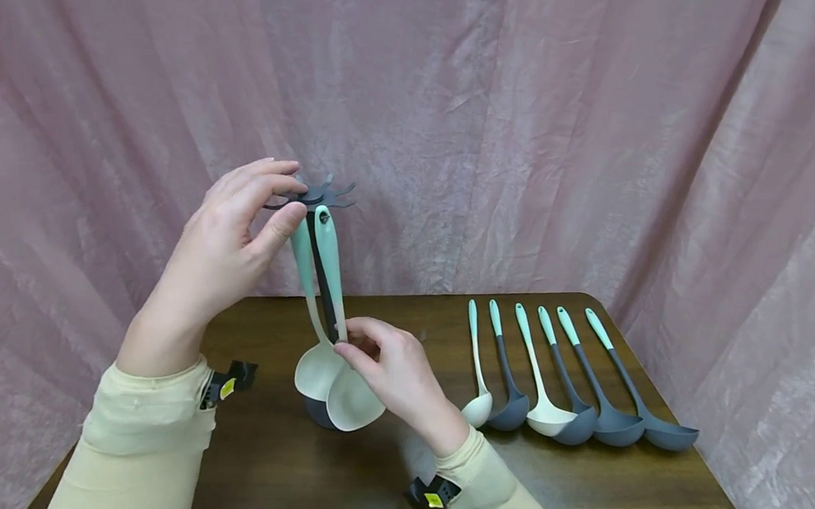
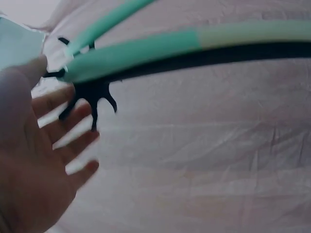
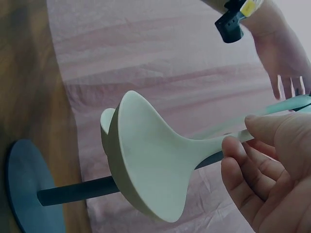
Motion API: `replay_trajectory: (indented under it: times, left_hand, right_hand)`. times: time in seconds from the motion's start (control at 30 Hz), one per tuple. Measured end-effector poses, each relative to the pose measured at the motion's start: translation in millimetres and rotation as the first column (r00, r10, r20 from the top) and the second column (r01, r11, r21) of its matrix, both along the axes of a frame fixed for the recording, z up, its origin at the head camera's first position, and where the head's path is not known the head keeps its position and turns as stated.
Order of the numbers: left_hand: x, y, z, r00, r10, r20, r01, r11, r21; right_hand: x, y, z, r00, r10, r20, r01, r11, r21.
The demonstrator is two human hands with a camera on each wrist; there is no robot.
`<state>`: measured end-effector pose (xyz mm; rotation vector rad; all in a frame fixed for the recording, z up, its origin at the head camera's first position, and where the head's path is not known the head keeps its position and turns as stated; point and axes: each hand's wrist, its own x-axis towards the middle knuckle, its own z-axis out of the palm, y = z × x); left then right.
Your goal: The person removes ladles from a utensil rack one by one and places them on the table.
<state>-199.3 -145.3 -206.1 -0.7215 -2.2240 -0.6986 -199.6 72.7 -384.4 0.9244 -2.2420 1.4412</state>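
A dark utensil stand [image 1: 322,273] with a hooked top [image 2: 92,94] and round base [image 3: 29,184] holds two ladles with mint handles and cream bowls. My left hand [image 1: 227,235] is at the top of the stand, thumb and index finger pinching one of its hooks beside the handle ends. Lower down, my right hand [image 1: 396,364] pinches the neck of the front cream ladle [image 3: 155,165] between thumb and fingers. That ladle's holed handle end is up at the hooks, its bowl hanging low. The other cream ladle [image 1: 312,368] hangs behind it to the left, partly covered.
Several ladles lie in a row on the right of the brown wooden table [image 1: 255,460], handles pointing away. Some have cream bowls, like the small ladle [image 1: 477,409]; others are dark grey, like the end ladle [image 1: 669,435]. A pink curtain [image 1: 413,133] hangs behind.
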Motion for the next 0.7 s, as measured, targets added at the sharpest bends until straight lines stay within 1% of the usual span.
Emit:
replay_trajectory:
  times: [0.07,0.13,0.23,0.3,0.4,0.5,0.6,0.7]
  left_hand:
    - [-4.5,-4.7,0.6,0.997,-0.057,0.042,0.057,0.998,-0.009]
    - [-6.2,-9.3,0.6,0.993,-0.084,0.080,0.085,0.996,-0.015]
    - [-5.3,-14.2,0.8,0.990,-0.070,0.120,0.073,0.997,-0.021]
    - [-3.7,-15.6,1.2,0.989,-0.056,0.135,0.060,0.998,-0.027]
    - [-2.9,-14.4,1.7,0.991,-0.053,0.123,0.057,0.998,-0.031]
    - [-2.5,-11.9,0.6,0.995,-0.047,0.091,0.049,0.998,-0.025]
    - [-1.2,-9.1,-1.8,0.998,-0.024,0.056,0.025,0.999,-0.020]
    - [3.1,-4.8,-2.7,1.000,0.006,0.030,-0.006,1.000,-0.017]
  right_hand:
    - [1.0,0.4,0.4,1.000,0.003,0.006,-0.003,1.000,-0.002]
    - [2.2,0.5,0.8,1.000,0.008,0.012,-0.008,1.000,-0.001]
    - [3.8,0.1,1.6,1.000,0.011,0.018,-0.011,1.000,0.000]
    - [4.4,0.1,1.9,1.000,0.013,0.015,-0.013,1.000,-0.004]
    - [4.6,0.5,1.9,1.000,0.009,0.001,-0.009,1.000,-0.012]
    - [4.3,1.5,1.4,1.000,0.001,-0.010,-0.001,1.000,-0.020]
    - [4.0,2.8,1.6,1.000,0.000,-0.010,0.000,1.000,-0.025]
    - [3.3,4.4,1.9,1.000,0.002,-0.009,-0.003,1.000,-0.027]
